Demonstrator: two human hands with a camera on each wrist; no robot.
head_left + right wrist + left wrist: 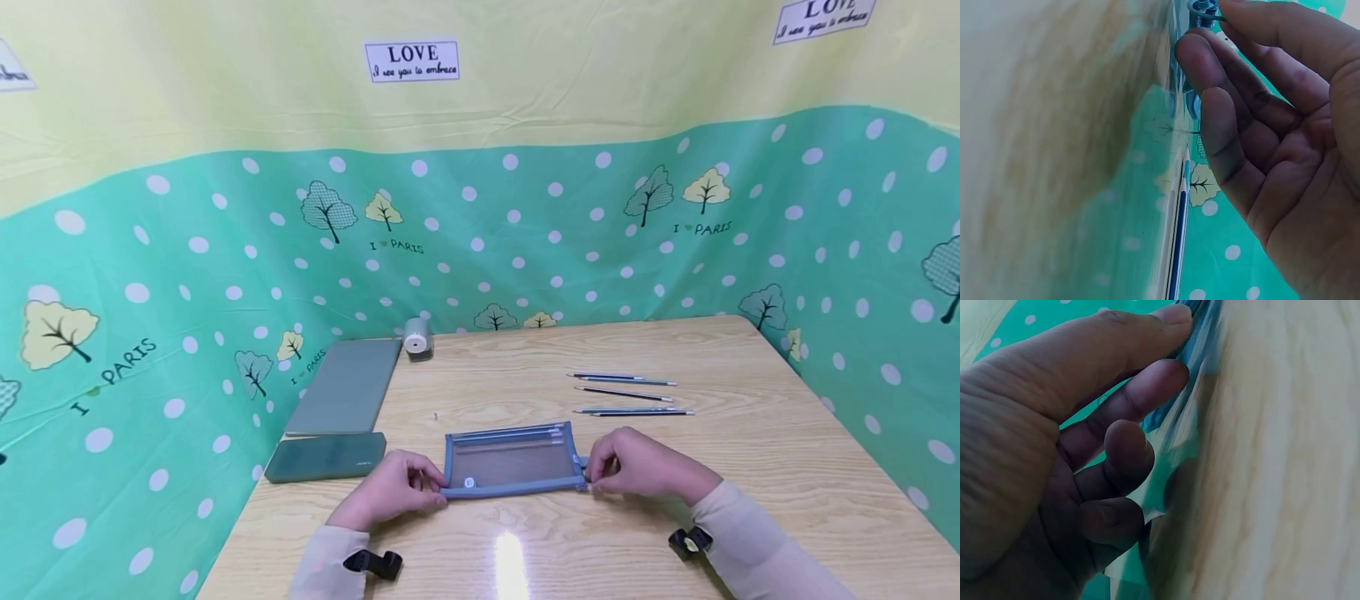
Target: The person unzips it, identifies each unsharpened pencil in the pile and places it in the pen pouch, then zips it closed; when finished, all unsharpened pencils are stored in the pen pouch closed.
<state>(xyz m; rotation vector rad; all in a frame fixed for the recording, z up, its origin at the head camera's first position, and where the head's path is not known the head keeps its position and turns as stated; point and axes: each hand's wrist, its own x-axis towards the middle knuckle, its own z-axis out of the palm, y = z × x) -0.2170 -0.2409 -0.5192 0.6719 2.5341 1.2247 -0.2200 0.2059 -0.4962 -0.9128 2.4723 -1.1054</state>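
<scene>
A blue-edged mesh pencil pouch [495,469] lies flat on the table, with several pencils [517,433] showing through its mesh along the far side and a small round white label near its front left. At its front left corner, my left hand [400,486] pinches the edge between thumb and index finger; the other fingers are loosely bent in the left wrist view. My right hand [639,465] pinches the zipper pull [1205,11] at the pouch's front right corner. The zipper line runs along the front edge between both hands.
Several loose pencils [633,412] lie behind the right hand. A dark green case [326,457] sits left of the pouch, beside a flat grey-green board [347,387]. A grey pencil sharpener [417,337] stands at the back, near the polka-dot curtain [517,250].
</scene>
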